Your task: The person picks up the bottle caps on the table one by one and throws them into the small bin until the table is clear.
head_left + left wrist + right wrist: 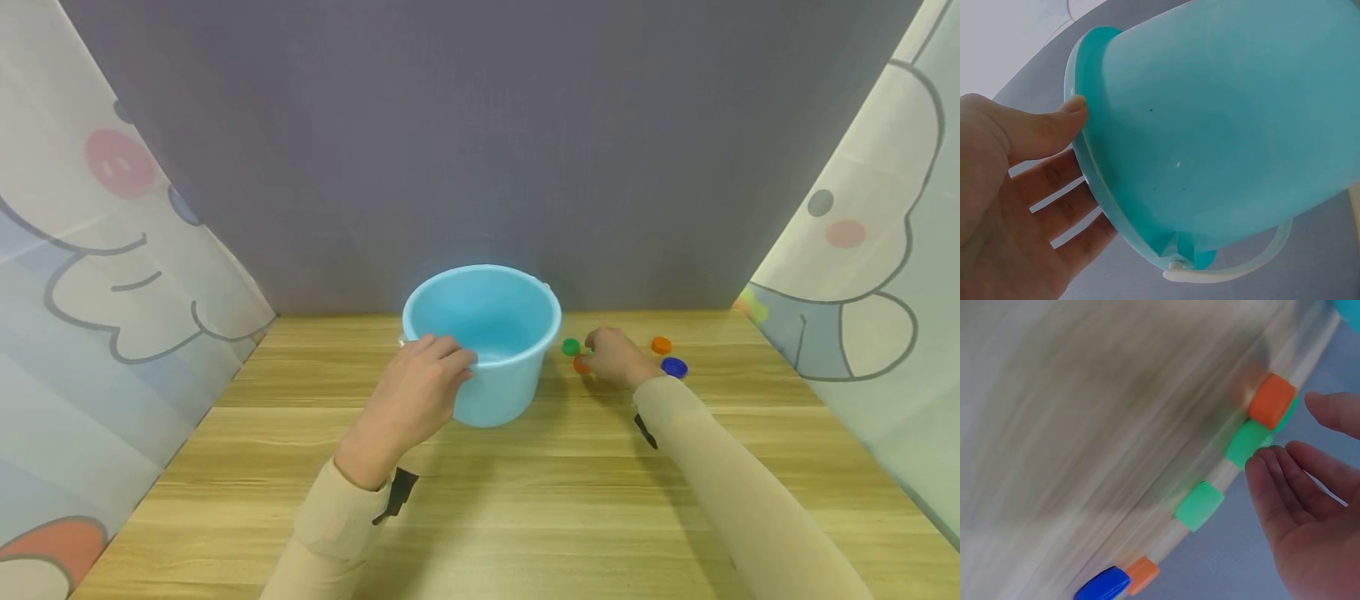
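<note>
Right now, in the head view, a blue bucket (pixel 495 396) is standing upright on the tabletop (pixel 495 517) in the middle of the frame. The left hand (pixel 418 392) is holding the near left part of its rim. The right hand (pixel 617 358) is resting low, right of the middle, beside a front orange cap (pixel 582 365) and a back green cap (pixel 571 347). A far orange cap (pixel 662 344) and a dark blue cap (pixel 674 367) are lying farther right, near the right sleeve (pixel 720 467), so a swinging arm could be bumping them.

In the left wrist view, the bucket is filling the middle and right. The thumb is pressing outside the rim and the other fingers are going behind it, so they are grasping the bucket. A hard pull could be tipping it over. A white handle (pixel 1235 272) is hanging at the bottom and could be getting in the way.

In the right wrist view, the fingers are bending a little, with a gap to the thumb, and they are holding nothing. A near green cap (pixel 1247 442) is sitting by the fingertips; whether they are touching, you cannot tell. A middle green cap (pixel 1199 506) is sitting lower left. The caps are small and some are crowding together, so clumsy fingers could be knocking one away.
</note>
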`<state>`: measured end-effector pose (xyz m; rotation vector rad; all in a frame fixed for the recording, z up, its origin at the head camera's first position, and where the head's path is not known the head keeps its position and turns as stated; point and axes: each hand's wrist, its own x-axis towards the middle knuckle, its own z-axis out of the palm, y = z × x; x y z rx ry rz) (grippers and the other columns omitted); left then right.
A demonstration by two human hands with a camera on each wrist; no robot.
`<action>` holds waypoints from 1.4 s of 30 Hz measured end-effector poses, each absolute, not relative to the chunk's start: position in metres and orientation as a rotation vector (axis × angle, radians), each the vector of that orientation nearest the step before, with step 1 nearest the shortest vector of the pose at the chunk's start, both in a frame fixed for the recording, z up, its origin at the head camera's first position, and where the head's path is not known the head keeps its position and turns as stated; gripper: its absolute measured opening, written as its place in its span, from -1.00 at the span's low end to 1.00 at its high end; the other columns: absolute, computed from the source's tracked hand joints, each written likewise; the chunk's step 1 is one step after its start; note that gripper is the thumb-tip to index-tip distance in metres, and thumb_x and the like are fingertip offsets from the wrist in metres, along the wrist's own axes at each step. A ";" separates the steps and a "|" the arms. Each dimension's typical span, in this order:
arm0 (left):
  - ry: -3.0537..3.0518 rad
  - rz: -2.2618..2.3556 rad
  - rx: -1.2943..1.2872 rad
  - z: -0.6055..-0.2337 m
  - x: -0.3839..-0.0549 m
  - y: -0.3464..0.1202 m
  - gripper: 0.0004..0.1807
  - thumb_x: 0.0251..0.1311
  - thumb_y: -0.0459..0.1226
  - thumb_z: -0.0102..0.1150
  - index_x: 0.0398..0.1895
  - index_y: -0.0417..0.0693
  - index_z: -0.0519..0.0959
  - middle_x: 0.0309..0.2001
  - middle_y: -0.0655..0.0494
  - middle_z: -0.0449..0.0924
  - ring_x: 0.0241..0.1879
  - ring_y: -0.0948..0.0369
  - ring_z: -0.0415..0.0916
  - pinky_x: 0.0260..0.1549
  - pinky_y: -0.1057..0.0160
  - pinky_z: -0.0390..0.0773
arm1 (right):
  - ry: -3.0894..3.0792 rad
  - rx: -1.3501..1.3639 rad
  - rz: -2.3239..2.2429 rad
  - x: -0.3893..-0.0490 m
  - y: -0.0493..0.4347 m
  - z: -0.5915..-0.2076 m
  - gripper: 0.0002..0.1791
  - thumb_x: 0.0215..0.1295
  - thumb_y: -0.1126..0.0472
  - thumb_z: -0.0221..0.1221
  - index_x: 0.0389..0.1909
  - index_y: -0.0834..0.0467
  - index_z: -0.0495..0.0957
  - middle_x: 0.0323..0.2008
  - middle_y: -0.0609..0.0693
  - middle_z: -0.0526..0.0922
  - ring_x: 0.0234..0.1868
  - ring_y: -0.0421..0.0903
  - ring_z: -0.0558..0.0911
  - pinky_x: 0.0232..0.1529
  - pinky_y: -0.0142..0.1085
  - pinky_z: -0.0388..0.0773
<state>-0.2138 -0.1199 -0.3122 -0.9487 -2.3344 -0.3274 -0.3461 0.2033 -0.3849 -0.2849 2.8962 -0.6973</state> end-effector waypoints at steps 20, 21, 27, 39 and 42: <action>-2.329 -0.338 -0.954 -0.313 -0.214 -0.119 -0.84 0.16 -0.42 0.42 -0.20 -0.13 0.69 -0.30 0.09 0.63 -0.31 0.09 0.51 -0.29 0.16 0.55 | 2.985 -0.466 -0.391 -0.348 0.197 -0.393 -0.94 0.27 0.34 0.22 -0.40 0.21 0.59 -0.30 0.11 0.57 -0.31 0.04 0.52 -0.12 -0.03 0.58; -2.330 -0.338 -0.954 -0.313 -0.214 -0.119 -0.84 0.16 -0.42 0.42 -0.20 -0.13 0.69 -0.30 0.09 0.63 -0.31 0.09 0.51 -0.29 0.16 0.55 | 2.986 -0.474 -0.374 -0.348 0.196 -0.393 -0.95 0.27 0.34 0.22 -0.39 0.22 0.60 -0.28 0.12 0.57 -0.31 0.05 0.52 -0.11 -0.02 0.58; -2.331 -0.335 -0.949 -0.313 -0.213 -0.119 -0.84 0.16 -0.41 0.42 -0.20 -0.12 0.69 -0.30 0.09 0.63 -0.30 0.09 0.51 -0.29 0.17 0.55 | 2.977 -0.463 -0.351 -0.348 0.194 -0.393 -0.95 0.29 0.33 0.23 -0.36 0.23 0.61 -0.25 0.14 0.56 -0.28 0.06 0.51 -0.11 -0.03 0.57; -2.328 -0.332 -0.952 -0.313 -0.214 -0.118 -0.84 0.16 -0.41 0.42 -0.20 -0.12 0.69 -0.30 0.09 0.63 -0.31 0.10 0.51 -0.29 0.16 0.55 | 2.975 -0.472 -0.470 -0.350 0.202 -0.392 -0.85 0.25 0.32 0.27 -0.23 0.31 0.56 -0.27 0.14 0.57 -0.26 0.07 0.55 -0.09 -0.01 0.59; -2.326 -0.329 -0.950 -0.313 -0.214 -0.118 -0.84 0.16 -0.41 0.42 -0.20 -0.12 0.69 -0.30 0.09 0.63 -0.30 0.09 0.51 -0.29 0.16 0.55 | 2.975 -0.476 -0.488 -0.349 0.202 -0.391 -0.80 0.25 0.31 0.29 -0.19 0.34 0.56 -0.26 0.15 0.58 -0.25 0.07 0.56 -0.09 -0.01 0.60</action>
